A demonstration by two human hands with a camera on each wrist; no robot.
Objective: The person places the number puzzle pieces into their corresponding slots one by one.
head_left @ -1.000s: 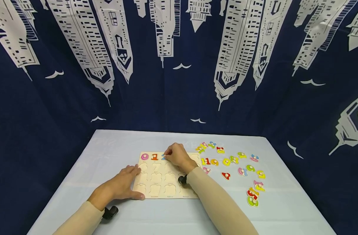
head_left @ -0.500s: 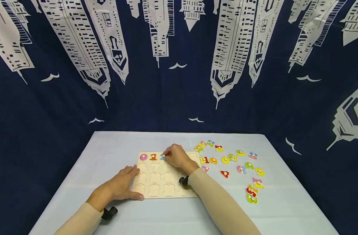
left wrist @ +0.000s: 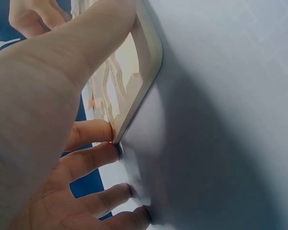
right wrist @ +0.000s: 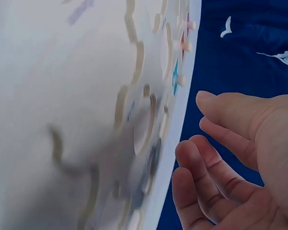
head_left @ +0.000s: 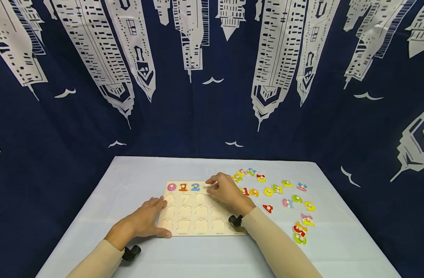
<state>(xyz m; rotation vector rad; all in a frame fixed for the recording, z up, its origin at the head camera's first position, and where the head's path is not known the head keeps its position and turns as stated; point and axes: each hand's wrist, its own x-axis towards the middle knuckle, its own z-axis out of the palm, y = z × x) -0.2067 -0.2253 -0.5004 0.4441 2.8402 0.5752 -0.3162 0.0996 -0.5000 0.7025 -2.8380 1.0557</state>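
- Left hand (head_left: 143, 218) is just parked, fingers spread and relaxed: thumb on the near-left corner of the wooden number board (head_left: 192, 222), index on its side edge, the other fingertips down on the table right next to it.
- So the board lies flat just right of that hand, and partly under the right one.
- Right hand (head_left: 229, 193) is over the board's far right part, fingers loosely bent, thumb and fingertips apart with a gap between.
- Closest piece to its fingertips, just left of them and not touching: the blue 2 (head_left: 195, 187), sitting in its slot. You can see its peg from the right wrist too.
- Further left of that hand, same row: orange-red 1 (head_left: 183, 187), then pink 0 (head_left: 171, 187).
- Off to the right of the right hand, a bunch of loose number pieces (head_left: 277, 189) on the white table (head_left: 142, 173), including a red 4 (head_left: 268, 209).
- Beyond both hands, a navy skyline cloth (head_left: 198, 116), buildings upside down lol.
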